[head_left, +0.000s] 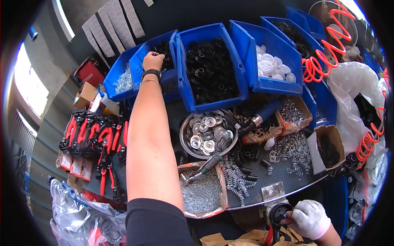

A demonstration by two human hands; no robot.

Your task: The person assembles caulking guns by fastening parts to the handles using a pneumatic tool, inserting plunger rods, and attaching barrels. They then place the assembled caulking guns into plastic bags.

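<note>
My bare left hand [153,61], with a dark band at the wrist, reaches far forward into a blue bin [172,67] of small black parts. Its fingers are curled together; what they hold, if anything, is hidden. Low on the right, my right hand [308,219], in a white glove with bare fingertips, grips a round black plastic disc [280,213] by its edge. Just under the disc, a red handle [269,235] and a black one show partly. A small metal plate [273,191] lies at the bench edge above this hand.
Blue bins hold silver screws [124,82], black caps [213,69] and white plastic parts [271,65]. A bowl of metal washers [207,133], a screw box [202,192], loose springs [295,151] and a power driver [260,115] crowd the bench. Red-handled tools [102,135] lie left; red coiled hoses [324,61] hang right.
</note>
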